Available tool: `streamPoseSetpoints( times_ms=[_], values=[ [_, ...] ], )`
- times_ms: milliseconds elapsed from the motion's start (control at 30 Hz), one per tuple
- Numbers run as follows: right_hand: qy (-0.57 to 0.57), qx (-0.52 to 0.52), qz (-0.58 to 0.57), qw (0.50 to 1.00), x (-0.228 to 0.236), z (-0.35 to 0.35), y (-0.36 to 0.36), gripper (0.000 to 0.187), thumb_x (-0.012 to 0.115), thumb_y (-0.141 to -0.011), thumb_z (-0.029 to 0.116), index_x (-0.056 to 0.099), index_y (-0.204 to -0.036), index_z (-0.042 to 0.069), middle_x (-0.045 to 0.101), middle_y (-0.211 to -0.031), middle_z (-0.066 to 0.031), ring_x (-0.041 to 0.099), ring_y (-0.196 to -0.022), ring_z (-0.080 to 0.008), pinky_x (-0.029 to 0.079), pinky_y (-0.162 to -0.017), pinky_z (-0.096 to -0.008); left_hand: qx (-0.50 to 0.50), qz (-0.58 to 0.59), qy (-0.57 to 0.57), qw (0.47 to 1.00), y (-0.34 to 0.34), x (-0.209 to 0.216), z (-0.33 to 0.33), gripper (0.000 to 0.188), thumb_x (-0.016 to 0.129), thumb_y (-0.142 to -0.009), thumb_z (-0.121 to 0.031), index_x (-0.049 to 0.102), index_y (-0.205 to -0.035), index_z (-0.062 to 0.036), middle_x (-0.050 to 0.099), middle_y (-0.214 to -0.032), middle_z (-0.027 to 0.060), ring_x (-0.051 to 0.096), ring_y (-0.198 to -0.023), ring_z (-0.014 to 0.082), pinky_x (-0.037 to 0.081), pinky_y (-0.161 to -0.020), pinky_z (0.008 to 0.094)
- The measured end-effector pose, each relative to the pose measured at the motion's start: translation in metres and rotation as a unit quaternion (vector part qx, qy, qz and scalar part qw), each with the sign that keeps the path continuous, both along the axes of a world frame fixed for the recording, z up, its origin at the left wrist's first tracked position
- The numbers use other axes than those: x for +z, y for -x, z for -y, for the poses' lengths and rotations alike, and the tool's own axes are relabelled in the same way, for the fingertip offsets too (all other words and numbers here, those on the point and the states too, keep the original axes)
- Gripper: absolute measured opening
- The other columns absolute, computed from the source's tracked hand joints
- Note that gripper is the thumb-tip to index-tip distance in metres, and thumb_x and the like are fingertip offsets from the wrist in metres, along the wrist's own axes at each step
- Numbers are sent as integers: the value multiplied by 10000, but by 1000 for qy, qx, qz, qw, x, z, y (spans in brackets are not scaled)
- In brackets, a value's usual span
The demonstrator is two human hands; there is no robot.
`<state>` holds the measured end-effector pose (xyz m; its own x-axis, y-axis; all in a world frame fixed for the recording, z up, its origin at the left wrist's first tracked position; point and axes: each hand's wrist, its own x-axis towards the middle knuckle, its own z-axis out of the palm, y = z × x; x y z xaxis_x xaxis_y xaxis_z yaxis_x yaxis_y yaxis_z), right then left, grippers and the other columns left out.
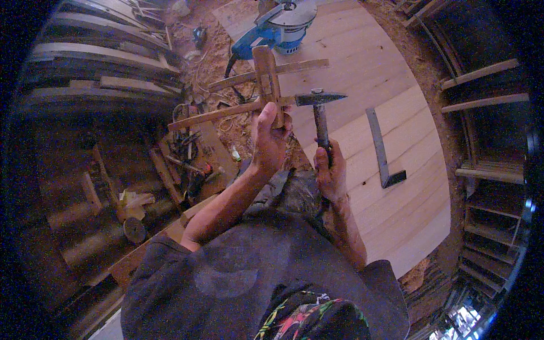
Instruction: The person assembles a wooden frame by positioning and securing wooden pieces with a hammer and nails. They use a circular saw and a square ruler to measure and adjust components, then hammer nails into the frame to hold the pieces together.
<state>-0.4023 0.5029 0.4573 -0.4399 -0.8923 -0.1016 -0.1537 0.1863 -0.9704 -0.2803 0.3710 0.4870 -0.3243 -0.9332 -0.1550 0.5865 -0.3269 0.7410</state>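
Note:
My left hand (pixel 271 139) is closed around the upright block of a wooden marking gauge (pixel 265 68), thumb lying along it. Two long thin wooden bars cross the block, one above the other; the lower one reaches far out to the left. In my right hand (pixel 331 170) is a hammer (pixel 321 122), gripped by its dark handle and held upright. Its head has a flat face on the left and a pointed end on the right. That flat face sits at the right end of the lower bar, touching or very close; I cannot tell which.
A pale wooden board (pixel 396 226) extends under and right of my hands. On it lie a metal try square (pixel 378 144) and, at the far end, a blue power tool (pixel 289 34). Stacked timber (pixel 102 62) is at left, hand tools (pixel 190 153) lie near my left arm, and racks (pixel 487 102) stand at right.

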Motion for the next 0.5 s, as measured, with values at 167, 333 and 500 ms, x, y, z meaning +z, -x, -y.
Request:
streamPoseSetpoints(
  times_ms=[167, 333, 500],
  values=[
    [8, 3, -36, 999, -4, -4, 4, 268, 497, -1086, 232, 551, -1277, 53, 442, -725, 63, 395, -630, -33, 325, -530, -220, 8, 15, -17, 1000, 3, 8, -4, 440, 577, -983, -470, 642, -1047, -40, 658, -901, 30, 544, -710, 109, 401, -613, 266],
    [15, 2, -27, 1000, -3, -6, 2, 268, 503, -1083, 233, 551, -1277, 54, 433, -723, 66, 384, -626, -32, 310, -527, -220, -9, 7, -23, 1000, 1, 8, -6, 441, 571, -982, -471, 640, -1061, -42, 642, -891, 19, 545, -710, 105, 395, -608, 266],
    [3, -6, -11, 1000, -4, -7, 1, 265, 499, -1085, 231, 552, -1277, 57, 428, -720, 65, 379, -623, -36, 306, -525, -225, -25, 11, -19, 999, -2, 2, -5, 437, 568, -982, -465, 639, -1070, -43, 627, -876, 12, 549, -716, 104, 393, -606, 264]
  ],
)
